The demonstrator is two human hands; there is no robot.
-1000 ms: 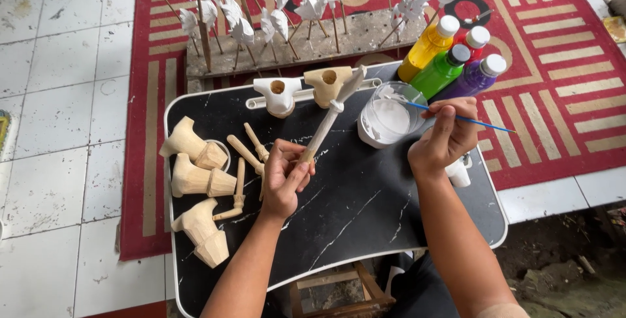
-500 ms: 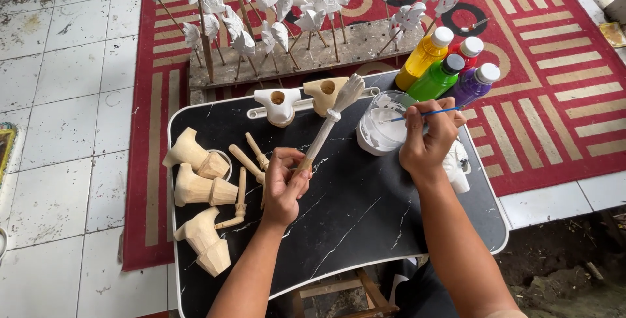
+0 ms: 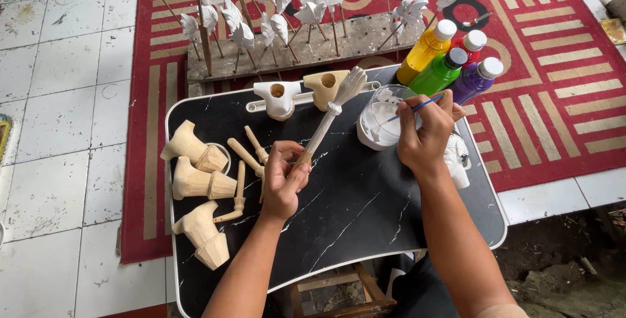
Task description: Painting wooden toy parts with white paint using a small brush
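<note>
Your right hand (image 3: 427, 136) had drawn the thin blue paintbrush (image 3: 417, 106) back from the cup of white paint (image 3: 381, 122) at one o'clock. Your left hand (image 3: 285, 178), closed, pinched the light, stiff wooden figure (image 3: 329, 112) by its stick, mid-tray.

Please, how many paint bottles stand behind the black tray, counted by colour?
Yellow bottle: 1
Red bottle: 1
Green bottle: 1
Purple bottle: 1
Total: 4
</note>
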